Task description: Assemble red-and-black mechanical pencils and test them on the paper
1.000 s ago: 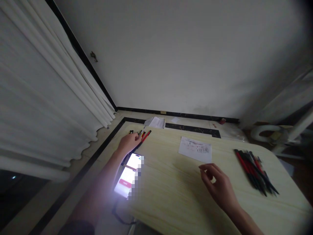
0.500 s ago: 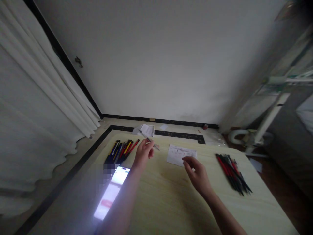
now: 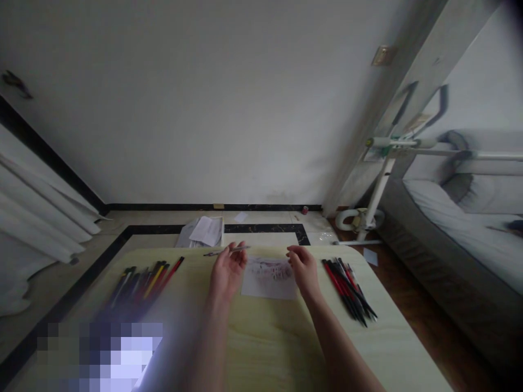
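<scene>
Left hand pinches a pen above the sheet; right hand hovers loosely curled beside it.

On the pale tabletop (image 3: pixel 265 348), far left, a fan of mixed pens (image 3: pixel 143 280) in black, yellow and red lies flat, with a blurred bright patch (image 3: pixel 102 354) nearer the viewer. Next, the left hand (image 3: pixel 227 271) grips one pen (image 3: pixel 227 251) by the fingertips, held level just over the sheet's far left corner. The printed sheet (image 3: pixel 269 277) lies between the hands. The right hand (image 3: pixel 303 268) is half open, fingers bent, holding nothing, at the sheet's right edge. Right of it lies a bundle of red and black pens (image 3: pixel 347 286). No containers are in view. Since half a second ago both hands have drawn closer over the sheet, and the pen has swung from tilted to nearly level.
</scene>
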Demonstrator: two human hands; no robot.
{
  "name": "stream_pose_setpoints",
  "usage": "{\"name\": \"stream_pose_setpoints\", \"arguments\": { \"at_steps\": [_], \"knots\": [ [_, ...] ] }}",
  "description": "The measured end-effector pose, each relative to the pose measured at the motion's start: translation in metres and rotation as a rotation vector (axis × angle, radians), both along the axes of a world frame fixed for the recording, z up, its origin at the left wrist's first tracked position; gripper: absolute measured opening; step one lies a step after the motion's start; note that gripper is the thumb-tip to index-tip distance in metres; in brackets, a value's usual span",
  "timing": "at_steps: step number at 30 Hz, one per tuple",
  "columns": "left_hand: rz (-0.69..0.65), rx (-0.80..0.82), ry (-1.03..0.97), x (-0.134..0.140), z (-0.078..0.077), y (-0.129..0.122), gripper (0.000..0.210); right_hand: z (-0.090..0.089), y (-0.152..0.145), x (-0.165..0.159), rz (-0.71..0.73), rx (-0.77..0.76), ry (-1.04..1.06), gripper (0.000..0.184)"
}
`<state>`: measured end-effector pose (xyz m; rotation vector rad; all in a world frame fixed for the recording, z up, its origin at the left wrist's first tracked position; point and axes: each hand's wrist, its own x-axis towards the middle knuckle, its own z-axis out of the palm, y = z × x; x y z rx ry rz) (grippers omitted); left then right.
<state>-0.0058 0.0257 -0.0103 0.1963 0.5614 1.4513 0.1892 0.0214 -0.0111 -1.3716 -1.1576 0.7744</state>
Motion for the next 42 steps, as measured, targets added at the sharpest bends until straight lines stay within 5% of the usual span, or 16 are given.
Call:
{"name": "stream_pose_setpoints", "arguments": {
  "at_steps": [4,9,18,26,35,42],
  "knots": [
    [-0.047,0.002,0.032,0.006,-0.004,0.005,0.018,-0.012,0.005,0.002,-0.082,-0.004,0.032,0.022],
    [0.004,0.042,0.128,0.019,-0.007,0.005,0.015,-0.005,0.000,-0.003,-0.100,0.076,-0.057,0.019],
    [-0.184,0.097,0.216,0.027,0.003,-0.003,0.017,0.005,-0.010,-0.014,0.164,0.075,-0.209,0.030],
    [-0.273,0.107,0.227,0.031,0.003,-0.006,0.018,0.016,-0.006,-0.009,0.401,-0.047,0.035,0.037],
    [-0.145,0.020,0.067,0.019,0.000,0.004,0.012,-0.001,0.004,0.009,0.067,0.007,0.154,0.044],
    [-0.187,-0.010,-0.009,0.017,0.002,0.003,0.012,-0.009,0.003,0.005,0.020,0.008,0.174,0.042]
  ]
}}
